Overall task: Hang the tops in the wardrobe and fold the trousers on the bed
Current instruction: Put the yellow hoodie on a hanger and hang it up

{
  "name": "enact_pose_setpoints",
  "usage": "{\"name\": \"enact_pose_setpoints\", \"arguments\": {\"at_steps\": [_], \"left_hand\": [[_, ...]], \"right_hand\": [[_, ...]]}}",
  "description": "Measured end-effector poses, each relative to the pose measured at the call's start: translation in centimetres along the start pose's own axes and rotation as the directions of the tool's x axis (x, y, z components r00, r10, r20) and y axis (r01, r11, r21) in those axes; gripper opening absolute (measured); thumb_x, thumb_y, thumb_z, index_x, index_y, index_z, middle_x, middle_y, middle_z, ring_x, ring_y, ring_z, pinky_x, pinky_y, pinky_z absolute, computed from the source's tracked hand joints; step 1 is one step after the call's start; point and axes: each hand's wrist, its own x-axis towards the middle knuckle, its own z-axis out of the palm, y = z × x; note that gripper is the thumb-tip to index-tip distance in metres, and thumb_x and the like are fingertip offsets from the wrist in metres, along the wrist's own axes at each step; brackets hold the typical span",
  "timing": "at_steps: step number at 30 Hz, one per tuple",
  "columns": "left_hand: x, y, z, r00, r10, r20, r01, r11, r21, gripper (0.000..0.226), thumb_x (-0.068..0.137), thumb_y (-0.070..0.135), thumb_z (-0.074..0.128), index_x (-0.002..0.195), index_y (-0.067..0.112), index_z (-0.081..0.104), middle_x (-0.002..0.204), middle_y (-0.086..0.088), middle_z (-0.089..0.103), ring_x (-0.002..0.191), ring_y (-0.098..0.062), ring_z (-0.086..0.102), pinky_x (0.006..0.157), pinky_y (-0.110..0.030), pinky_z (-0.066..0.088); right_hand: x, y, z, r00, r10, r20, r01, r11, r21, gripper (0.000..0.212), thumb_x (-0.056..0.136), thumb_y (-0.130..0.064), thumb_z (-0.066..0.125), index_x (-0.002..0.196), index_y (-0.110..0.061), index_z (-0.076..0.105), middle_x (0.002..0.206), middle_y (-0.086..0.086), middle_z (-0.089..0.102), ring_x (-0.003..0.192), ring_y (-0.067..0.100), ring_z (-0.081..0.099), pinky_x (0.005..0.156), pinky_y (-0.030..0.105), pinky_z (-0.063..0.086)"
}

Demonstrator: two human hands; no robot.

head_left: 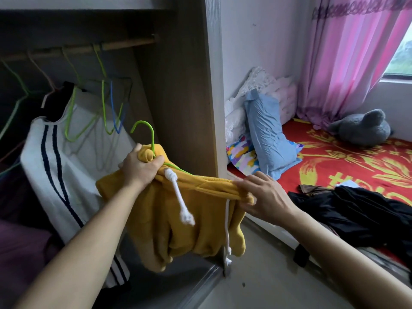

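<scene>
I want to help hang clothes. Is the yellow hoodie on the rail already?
Not yet. The yellow hoodie is on a green hanger, but the left hand grips it below the rail, its hook catching nothing.

The hoodie (178, 219) is recorded as thick, matt cloth with a soft surface. Its drawcord (178, 195) is noted as braided white rope. The hanger (152, 139) is seen as thin wire under a smooth, slightly glossy green coating. The rail (124, 44) is judged to be bare matt wood, and the wardrobe panel (182, 108) is given a matt wood-grain finish. The curtain (347, 63) is noted as thin, faintly sheeny cloth, and the plush toy (361, 128) as fuzzy pile.
</scene>
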Motion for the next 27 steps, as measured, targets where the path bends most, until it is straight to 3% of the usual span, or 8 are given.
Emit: {"name": "enact_pose_setpoints", "arguments": {"at_steps": [5,8,10,13,15,20,24,27], "left_hand": [[-1.0,0.4,1.4,0.972,0.199,0.126,-0.221,0.956,0.192,0.042,0.065,0.055,0.058,0.082,0.017,0.052,0.081,0.000,0.058,0.088,-0.032,0.057,0.092,-0.047,0.035],[-2.1,0.1,2.4,0.925,0.289,0.246,-0.357,0.883,0.304,0.046,0.077,0.058,0.065,0.098,0.018,0.057,0.097,-0.003,0.064,0.100,-0.031,0.060,0.091,-0.045,0.039],[-2.8,0.5,2.7,0.923,0.295,0.245,-0.361,0.886,0.291,0.047,0.080,0.067,0.064,0.088,0.023,0.050,0.086,0.005,0.060,0.086,-0.023,0.061,0.075,-0.035,0.046],[-3.9,2.2,2.8,0.955,0.204,0.217,-0.243,0.954,0.173,0.054,0.071,0.075,0.067,0.075,0.026,0.045,0.071,0.012,0.053,0.067,-0.012,0.053,0.052,-0.022,0.033],[-4.7,3.0,3.1,0.955,0.166,0.246,-0.194,0.976,0.096,0.052,0.068,0.071,0.072,0.075,0.026,0.047,0.072,0.013,0.055,0.066,-0.007,0.052,0.051,-0.021,0.032],[-5.3,3.0,3.6,0.928,0.031,0.371,0.020,0.991,-0.131,0.044,0.070,0.054,0.083,0.081,0.017,0.061,0.081,0.003,0.066,0.076,-0.012,0.062,0.059,-0.023,0.048],[-5.0,3.0,3.2,0.857,-0.078,0.509,0.261,0.918,-0.299,0.020,0.082,0.031,0.076,0.097,0.019,0.070,0.093,-0.002,0.072,0.090,-0.022,0.069,0.072,-0.032,0.060],[-4.8,2.6,3.1,0.910,-0.212,0.355,0.326,0.896,-0.300,0.024,0.086,0.041,0.071,0.088,0.017,0.071,0.085,-0.002,0.072,0.084,-0.022,0.070,0.064,-0.029,0.057]], "right_hand": [[1.0,0.6,-0.4,0.957,-0.264,0.117,0.287,0.909,-0.303,0.027,0.085,-0.034,0.077,0.109,-0.033,0.067,0.108,-0.003,0.062,0.108,0.022,0.057,0.098,0.040,0.044],[2.7,0.1,-0.8,0.974,-0.224,-0.041,0.195,0.915,-0.353,0.019,0.091,-0.033,0.067,0.109,-0.029,0.064,0.112,0.002,0.061,0.114,0.026,0.054,0.103,0.046,0.038],[3.7,-1.1,-0.8,0.970,-0.190,-0.154,0.143,0.950,-0.277,0.020,0.093,-0.034,0.059,0.112,-0.028,0.063,0.112,0.004,0.060,0.113,0.027,0.051,0.099,0.047,0.041],[4.3,-3.1,0.4,0.962,-0.160,0.220,0.182,0.980,-0.085,0.049,0.086,-0.039,0.060,0.134,-0.031,0.050,0.122,-0.001,0.056,0.113,0.017,0.047,0.100,0.041,0.043],[4.1,-3.8,1.7,0.895,-0.038,0.445,0.026,0.999,0.033,0.071,0.084,-0.054,0.055,0.148,-0.034,0.032,0.130,-0.003,0.051,0.116,0.014,0.049,0.104,0.037,0.040],[4.9,-4.1,3.8,0.968,0.201,0.148,-0.229,0.950,0.211,0.043,0.098,-0.057,0.044,0.133,-0.031,0.042,0.109,-0.013,0.038,0.085,0.005,0.055,0.067,0.019,0.050],[6.3,-2.8,3.9,0.976,0.096,0.194,-0.106,0.994,0.040,0.029,0.104,-0.038,0.048,0.127,-0.025,0.057,0.110,-0.005,0.056,0.077,0.009,0.056,0.058,0.014,0.041],[7.0,-1.6,2.4,0.974,0.018,0.227,-0.016,1.000,-0.011,0.026,0.103,-0.036,0.050,0.122,-0.023,0.063,0.088,-0.004,0.058,0.068,0.012,0.054,0.053,0.013,0.032]]}}
